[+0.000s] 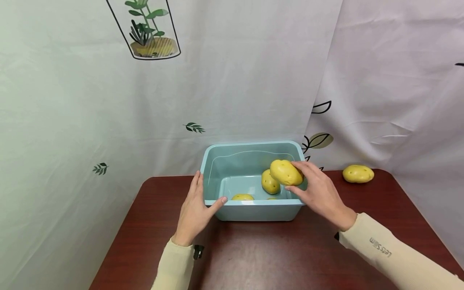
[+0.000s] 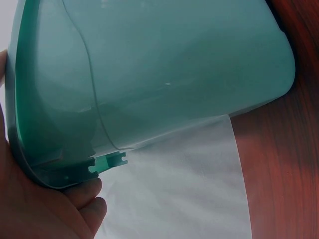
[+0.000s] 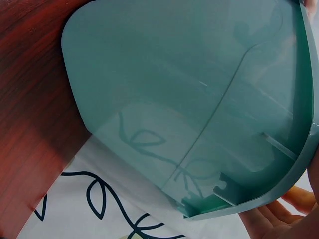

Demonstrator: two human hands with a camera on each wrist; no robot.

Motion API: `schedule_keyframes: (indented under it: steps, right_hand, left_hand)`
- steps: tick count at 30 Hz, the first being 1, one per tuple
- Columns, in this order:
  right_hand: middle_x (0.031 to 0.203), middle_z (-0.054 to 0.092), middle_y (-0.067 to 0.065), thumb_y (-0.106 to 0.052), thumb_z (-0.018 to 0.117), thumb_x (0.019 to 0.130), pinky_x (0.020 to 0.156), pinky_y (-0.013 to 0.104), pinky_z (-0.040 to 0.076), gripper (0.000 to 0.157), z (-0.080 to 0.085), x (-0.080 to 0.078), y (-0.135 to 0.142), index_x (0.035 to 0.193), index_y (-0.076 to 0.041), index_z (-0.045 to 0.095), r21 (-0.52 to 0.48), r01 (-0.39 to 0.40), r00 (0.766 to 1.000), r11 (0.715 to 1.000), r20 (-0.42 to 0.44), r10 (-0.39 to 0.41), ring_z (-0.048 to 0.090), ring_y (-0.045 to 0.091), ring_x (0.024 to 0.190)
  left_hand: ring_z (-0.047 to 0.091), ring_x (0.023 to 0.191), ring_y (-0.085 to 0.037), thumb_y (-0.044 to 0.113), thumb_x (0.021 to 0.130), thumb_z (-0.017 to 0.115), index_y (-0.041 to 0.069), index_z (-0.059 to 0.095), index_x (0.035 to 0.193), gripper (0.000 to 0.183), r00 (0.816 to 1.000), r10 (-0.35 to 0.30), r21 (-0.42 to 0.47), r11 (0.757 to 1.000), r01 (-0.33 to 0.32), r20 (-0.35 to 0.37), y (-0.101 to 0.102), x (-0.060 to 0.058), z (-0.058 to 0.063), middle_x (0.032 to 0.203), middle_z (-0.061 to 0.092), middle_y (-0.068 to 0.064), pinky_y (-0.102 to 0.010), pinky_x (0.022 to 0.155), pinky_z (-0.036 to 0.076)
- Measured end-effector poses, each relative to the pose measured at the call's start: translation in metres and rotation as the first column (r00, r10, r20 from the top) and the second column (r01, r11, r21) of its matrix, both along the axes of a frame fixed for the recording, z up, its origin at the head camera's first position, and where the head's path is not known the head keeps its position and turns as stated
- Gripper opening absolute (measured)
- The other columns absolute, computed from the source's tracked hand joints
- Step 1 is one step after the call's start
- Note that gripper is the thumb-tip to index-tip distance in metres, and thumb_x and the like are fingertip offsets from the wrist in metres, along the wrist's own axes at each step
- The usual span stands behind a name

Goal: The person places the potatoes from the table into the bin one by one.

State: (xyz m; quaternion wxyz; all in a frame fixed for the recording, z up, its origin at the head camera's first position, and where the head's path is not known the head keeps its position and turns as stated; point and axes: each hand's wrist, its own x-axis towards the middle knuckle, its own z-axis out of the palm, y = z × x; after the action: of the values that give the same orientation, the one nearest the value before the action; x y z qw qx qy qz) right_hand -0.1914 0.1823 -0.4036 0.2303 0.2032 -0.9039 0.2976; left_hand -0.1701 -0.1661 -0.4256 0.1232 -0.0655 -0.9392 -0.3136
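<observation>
A light blue plastic bin (image 1: 253,211) stands on the table near the wall. My left hand (image 1: 195,211) holds its front left corner, fingers along the left side and thumb at the front rim; two fingertips show under the rim in the left wrist view. My right hand (image 1: 320,193) grips a yellow potato (image 1: 285,172) between thumb and fingers, above the right part of the bin. Inside lie another potato (image 1: 270,183), one partly hidden potato (image 1: 243,197) by the front wall, and a sliver of a third. The right wrist view shows the bin's outer wall (image 3: 164,89) and no potato.
One more potato (image 1: 358,173) lies at the far right of the dark red wooden table (image 1: 268,253). A pale cloth (image 1: 246,88) with printed plants hangs close behind the bin and the table's back edge.
</observation>
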Motion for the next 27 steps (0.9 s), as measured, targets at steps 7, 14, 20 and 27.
schedule_keyframes:
  steps: [7,14,20,27]
  right_hand:
    - [0.125,0.06,0.014,-0.02,0.092,0.074,0.089,0.052,0.052,0.071,0.0005,-0.0007,0.0001,0.134,-0.002,0.059,0.012,-0.001,1.0,1.0,0.017,0.001,0.062,0.032,0.106]
    - [0.125,0.06,0.016,-0.021,0.092,0.074,0.09,0.052,0.051,0.067,0.0032,-0.0015,-0.0005,0.13,0.0,0.061,0.029,-0.007,0.999,1.0,0.039,0.006,0.061,0.033,0.109]
    - [0.127,0.06,0.016,-0.02,0.09,0.076,0.09,0.054,0.051,0.062,0.0028,-0.0005,0.0013,0.128,0.001,0.063,0.023,0.006,1.0,1.0,0.027,-0.007,0.06,0.036,0.114]
    - [0.124,0.062,0.015,-0.015,0.089,0.076,0.087,0.051,0.051,0.056,0.0009,-0.0006,0.0079,0.124,0.001,0.065,-0.013,0.017,0.998,1.0,-0.054,-0.018,0.06,0.033,0.111]
  left_hand:
    - [0.034,0.147,-0.027,0.073,0.085,0.062,0.004,0.02,0.16,0.11,1.0,-0.002,-0.001,1.0,0.002,-0.007,-0.0004,0.0004,0.0014,0.168,0.01,-0.002,-0.053,0.098,0.048]
    - [0.035,0.146,-0.028,0.073,0.085,0.061,0.005,0.019,0.16,0.11,1.0,-0.001,-0.003,1.0,0.001,0.0,-0.0015,0.0006,0.0019,0.168,0.01,-0.002,-0.053,0.099,0.047]
    - [0.034,0.147,-0.027,0.074,0.085,0.061,0.005,0.02,0.16,0.11,1.0,-0.002,0.003,1.0,0.002,0.003,-0.0007,0.0008,0.0014,0.168,0.01,-0.001,-0.053,0.099,0.047]
    - [0.033,0.147,-0.028,0.072,0.085,0.062,0.005,0.019,0.16,0.109,1.0,0.001,0.003,1.0,-0.001,-0.007,-0.0002,0.0012,0.0013,0.168,0.011,-0.002,-0.054,0.1,0.046]
